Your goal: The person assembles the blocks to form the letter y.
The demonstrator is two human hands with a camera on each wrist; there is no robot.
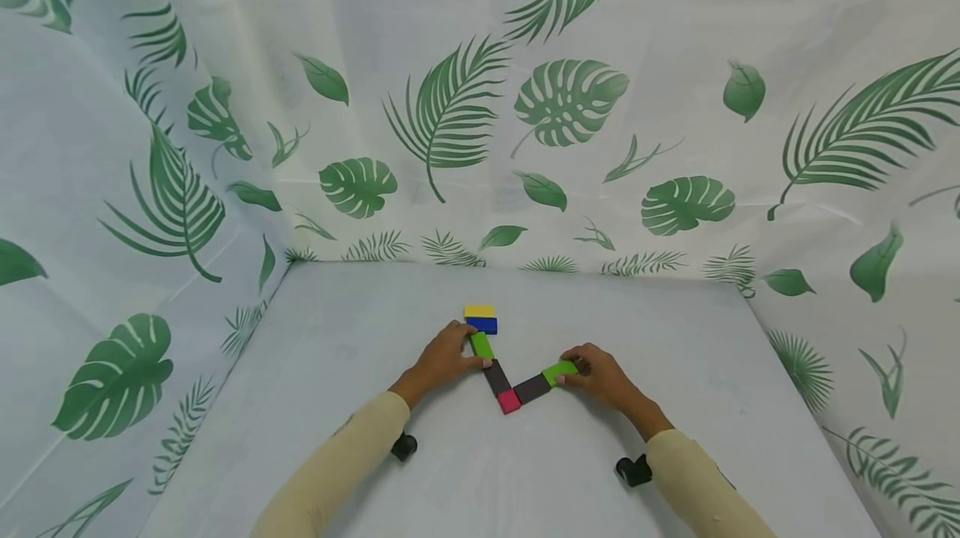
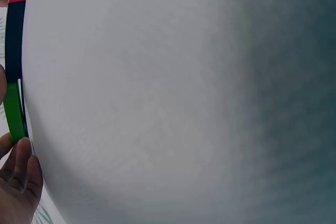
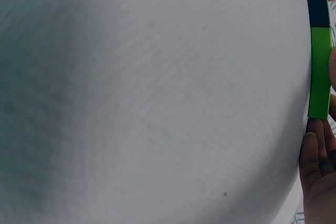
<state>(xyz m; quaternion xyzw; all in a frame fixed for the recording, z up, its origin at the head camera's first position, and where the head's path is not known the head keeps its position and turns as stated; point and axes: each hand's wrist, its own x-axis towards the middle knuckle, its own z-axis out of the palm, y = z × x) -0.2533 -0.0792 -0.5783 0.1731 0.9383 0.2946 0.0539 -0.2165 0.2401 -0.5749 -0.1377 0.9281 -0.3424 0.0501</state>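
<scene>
Several flat blocks lie end to end in a V on the white surface. A red block [image 1: 508, 401] forms the near corner, with a black block [image 1: 496, 377] running up its left side and another black block [image 1: 533, 389] on its right. My left hand [image 1: 442, 357] pinches the left green block [image 1: 482, 345] by its ends, fingertips at the far end and thumb near the black one. At the right tip, my right hand [image 1: 600, 375] holds the other green block [image 1: 560, 372] between thumb and fingers; the right wrist view shows this green block [image 3: 320, 72] against the black.
Just behind the left green block lie a blue block [image 1: 482, 325] and a yellow block [image 1: 479, 311], side by side. Black wrist devices [image 1: 634, 470] show below both forearms. Leaf-printed white cloth [image 1: 570, 213] rises behind and at the sides of the white surface [image 1: 525, 480].
</scene>
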